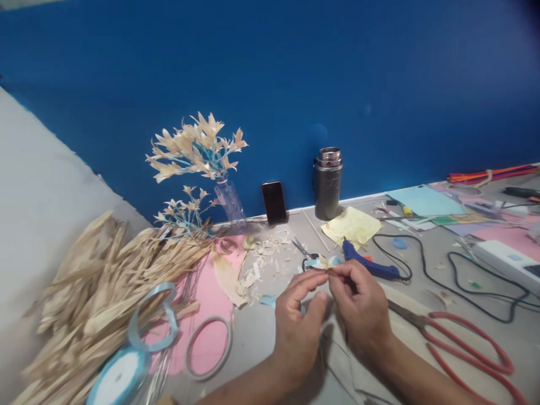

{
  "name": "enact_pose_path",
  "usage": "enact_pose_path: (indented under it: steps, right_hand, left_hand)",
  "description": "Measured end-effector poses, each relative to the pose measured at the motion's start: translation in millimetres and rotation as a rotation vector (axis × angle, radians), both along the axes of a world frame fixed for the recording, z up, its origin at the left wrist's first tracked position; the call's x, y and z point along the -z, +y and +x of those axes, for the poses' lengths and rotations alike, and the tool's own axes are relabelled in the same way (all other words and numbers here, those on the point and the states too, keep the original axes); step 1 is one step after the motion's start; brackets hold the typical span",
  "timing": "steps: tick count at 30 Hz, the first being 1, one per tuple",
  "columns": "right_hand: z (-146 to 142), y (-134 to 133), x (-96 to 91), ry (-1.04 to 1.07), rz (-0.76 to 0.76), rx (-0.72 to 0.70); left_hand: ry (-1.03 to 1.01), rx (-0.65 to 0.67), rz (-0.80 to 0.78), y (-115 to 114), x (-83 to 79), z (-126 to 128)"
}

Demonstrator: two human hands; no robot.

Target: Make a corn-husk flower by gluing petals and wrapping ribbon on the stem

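Observation:
A small pale corn-husk flower (pixel 324 262) with light blue ribbon at its sides is between my two hands, over the table. My right hand (pixel 358 301) pinches it at the base with thumb and index finger. My left hand (pixel 300 309) has curled fingers whose tips meet the flower's base from the left; its thumb sits a little lower. The flower's underside is hidden by the fingers. Just behind it lie small scissors (pixel 301 249) with dark handles. A blue glue gun (pixel 371 264) rests to the right, and large red-handled scissors (pixel 458 337) lie beside my right forearm.
Dried corn husks (pixel 101 292) are heaped at left, near a blue ribbon spool (pixel 120 374) and a tape roll (pixel 208 347) on pink paper (pixel 211 332). Husk flowers (pixel 198 146) stand in a clear bottle (pixel 231 205). A phone (pixel 274 203) and steel flask (pixel 328 188) are by the wall.

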State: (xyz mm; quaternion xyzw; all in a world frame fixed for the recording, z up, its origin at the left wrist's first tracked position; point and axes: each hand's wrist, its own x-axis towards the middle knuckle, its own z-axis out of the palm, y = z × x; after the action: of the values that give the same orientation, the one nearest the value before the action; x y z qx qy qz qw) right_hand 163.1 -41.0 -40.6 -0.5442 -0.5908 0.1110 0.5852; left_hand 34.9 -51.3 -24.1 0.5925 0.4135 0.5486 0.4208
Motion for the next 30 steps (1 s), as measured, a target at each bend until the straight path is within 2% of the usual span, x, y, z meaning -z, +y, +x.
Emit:
enact_pose_path:
  steps: [4, 8, 13, 16, 21, 24, 30]
  right_hand:
    - [1, -1, 2.0, -0.028, 0.036, -0.078]
    - [0, -3, 2.5, -0.037, 0.103, -0.215]
    - [-1, -5, -2.6, 0.060, 0.093, -0.324]
    - [0, -6, -8.0, 0.161, -0.002, -0.387]
    - [2, -3, -11.6, 0.415, -0.259, -0.441]
    - [4, 0, -12.1, 0.535, -0.421, -0.462]
    - [2, 5, -17.5, 0.674, -0.433, -0.446]
  left_hand:
    - [0.011, -0.049, -0.014, -2, 4.8, 1]
    - [-0.013, -0.074, -0.038, 2, 9.8, 1]
    - [-0.066, -0.096, -0.020, 14, 5.1, -4]
    - [-0.124, -0.095, -0.035, 21, -2.7, -7]
    - [-0.313, -0.041, -0.197, 28, -12.5, -10]
    - [-0.285, -0.082, -0.219, 30, -12.5, -12]
    - [-0.259, -0.032, -0.319, 29, -9.3, -10]
